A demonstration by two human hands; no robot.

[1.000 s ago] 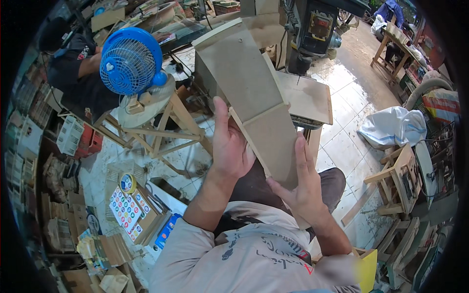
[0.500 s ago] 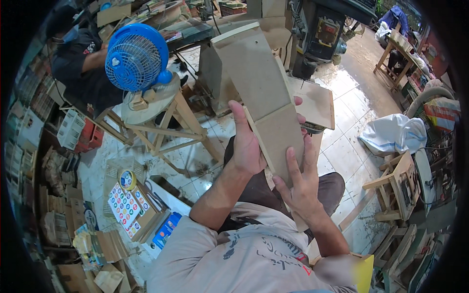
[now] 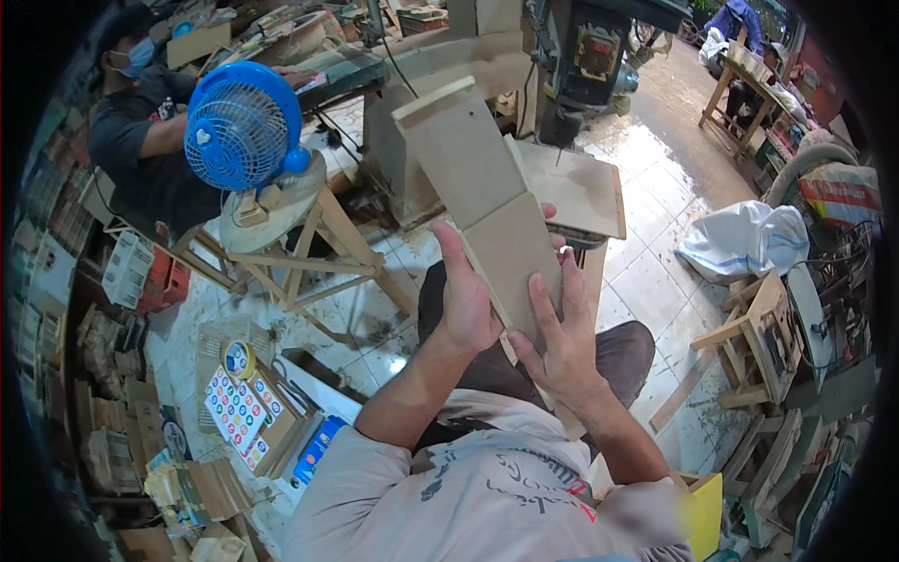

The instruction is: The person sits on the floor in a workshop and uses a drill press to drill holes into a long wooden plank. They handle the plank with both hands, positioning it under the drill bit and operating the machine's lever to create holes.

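A long, flat tan wooden piece point(image 3: 510, 245) is held tilted above my lap. It has two flat faces meeting at a cross seam, a raised pale edge along its left side, a strip across its far end and a small hole near that end. My left hand point(image 3: 465, 304) grips it from below and the left, thumb up along the edge, with fingertips showing past the right edge. On the near part of its face lies my right hand point(image 3: 564, 347), fingers stretched and apart. The underside is hidden.
A blue fan point(image 3: 242, 126) stands on a wooden stool point(image 3: 314, 248) at left, near a masked person point(image 3: 145, 122). A drill press point(image 3: 585, 66) is ahead with its table point(image 3: 571, 187). A sticker sheet point(image 3: 234, 407) lies at lower left; a white sack point(image 3: 744, 242) is at right.
The whole view has shifted, so the surroundings sit further left. The masked person's head is raised more into view. My hands keep nearly the same places on the wooden piece.
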